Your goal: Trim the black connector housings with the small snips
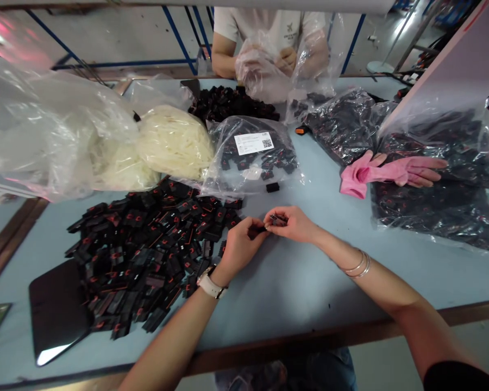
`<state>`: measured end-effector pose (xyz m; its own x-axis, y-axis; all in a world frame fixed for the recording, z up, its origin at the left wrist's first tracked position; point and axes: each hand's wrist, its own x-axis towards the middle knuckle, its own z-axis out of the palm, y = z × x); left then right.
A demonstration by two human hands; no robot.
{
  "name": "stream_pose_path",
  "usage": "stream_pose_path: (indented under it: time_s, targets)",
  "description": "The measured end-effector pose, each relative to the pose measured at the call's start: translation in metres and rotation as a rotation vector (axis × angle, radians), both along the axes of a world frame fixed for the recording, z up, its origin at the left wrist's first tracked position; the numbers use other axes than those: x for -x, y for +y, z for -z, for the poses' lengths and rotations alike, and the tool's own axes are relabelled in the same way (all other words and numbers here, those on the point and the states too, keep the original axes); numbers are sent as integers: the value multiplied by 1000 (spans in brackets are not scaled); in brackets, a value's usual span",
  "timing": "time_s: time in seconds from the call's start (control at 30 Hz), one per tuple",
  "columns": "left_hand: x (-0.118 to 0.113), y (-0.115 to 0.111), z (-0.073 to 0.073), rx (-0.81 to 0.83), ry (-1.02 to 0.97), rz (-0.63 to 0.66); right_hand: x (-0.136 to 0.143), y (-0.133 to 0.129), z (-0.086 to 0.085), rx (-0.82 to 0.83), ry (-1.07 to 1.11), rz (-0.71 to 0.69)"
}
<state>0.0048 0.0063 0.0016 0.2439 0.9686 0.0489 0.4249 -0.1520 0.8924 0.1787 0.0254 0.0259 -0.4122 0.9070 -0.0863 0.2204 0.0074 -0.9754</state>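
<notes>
My left hand (244, 242), with a white watch at the wrist, is closed, its fingertips pinched near the middle of the blue-grey table (293, 293). Fingertip to fingertip with it, my right hand (290, 223) curls round a small dark part (279, 220). What the left fingers pinch is too small and hidden to name. A large heap of black parts with orange marks (146, 244) spreads left of my hands. One black piece (273, 187) lies just beyond them, by a clear labelled bag of parts (255, 155).
Bags of cream-coloured pieces (175, 141) stand at the back left. A black tray (57, 309) lies at the near left. Pink gloves (391, 172) rest on bags of black parts (436, 212) at right. Opposite, a person (269, 49) handles a clear bag beside another black heap (232, 103).
</notes>
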Motion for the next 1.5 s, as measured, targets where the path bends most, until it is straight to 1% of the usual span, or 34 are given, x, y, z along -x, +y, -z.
stream_pose_path:
  time_s: [0.17,0.43,0.63,0.93,1.07,1.17,1.33,1.43,1.5]
  targets:
    - [-1,0,-2,-7,3,0,-1,0,-1,17,-33,0]
    - [-2,0,-2,-38,2,10,-1,0,2,48,-10,-2]
    - [-1,-1,-1,-86,54,20,-1,1,7,85,45,-26]
    - [0,-2,1,-119,110,38,2,5,6,204,141,-18]
    - [0,-1,0,-133,128,34,-1,6,7,226,139,-25]
    - [-1,-1,-1,-138,125,31,-3,6,8,200,116,-26]
    - [-1,-1,1,-110,95,27,-4,4,11,87,61,-35]
    - [-1,-1,2,-101,92,20,-3,1,10,-13,2,-35]
    - [0,-1,2,-101,100,20,-4,-1,9,-114,-66,-44]
